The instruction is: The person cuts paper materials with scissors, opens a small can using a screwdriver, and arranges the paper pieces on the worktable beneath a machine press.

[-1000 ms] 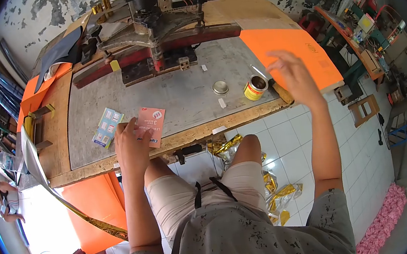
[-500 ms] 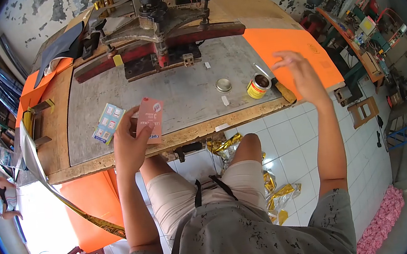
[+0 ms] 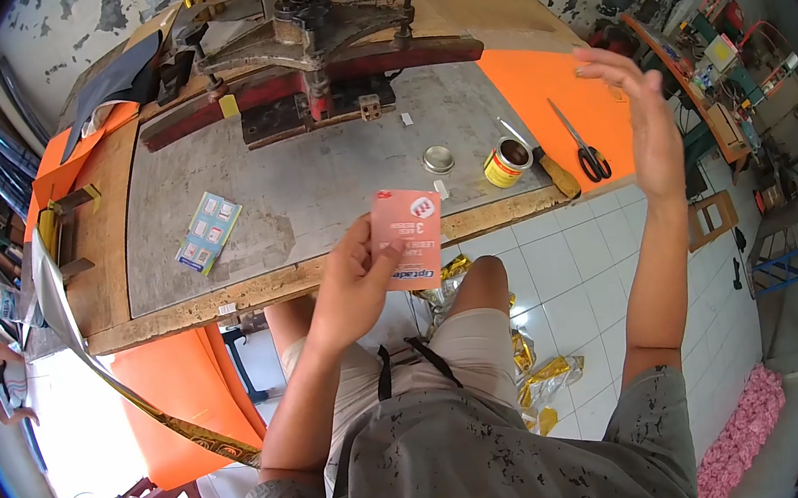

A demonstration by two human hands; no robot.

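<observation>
My left hand (image 3: 356,283) is closed on a pink printed card (image 3: 410,238), thumb on its face, held up over the table's front edge. My right hand (image 3: 645,122) is raised at the right with its fingers stretched out and nothing in it. Below and left of that hand, black-handled scissors (image 3: 594,160) lie on an orange sheet (image 3: 538,86). An open yellow tin (image 3: 507,162) with dark contents stands nearby, its round lid (image 3: 438,159) to the left. A tool with a wooden handle (image 3: 558,176) lies beside the tin. Further left is a blue-green printed card (image 3: 208,233).
A heavy press (image 3: 308,53) with a red-black beam spans the back of the grey tabletop (image 3: 312,180). More orange sheets (image 3: 180,402) hang below at the left. Gold foil scraps (image 3: 543,385) lie on the tiled floor. A person (image 3: 2,378) is at the far left.
My left hand has moved right with the pink card, away from the blue-green card. My right hand has moved right and up, uncovering the scissors on the orange sheet.
</observation>
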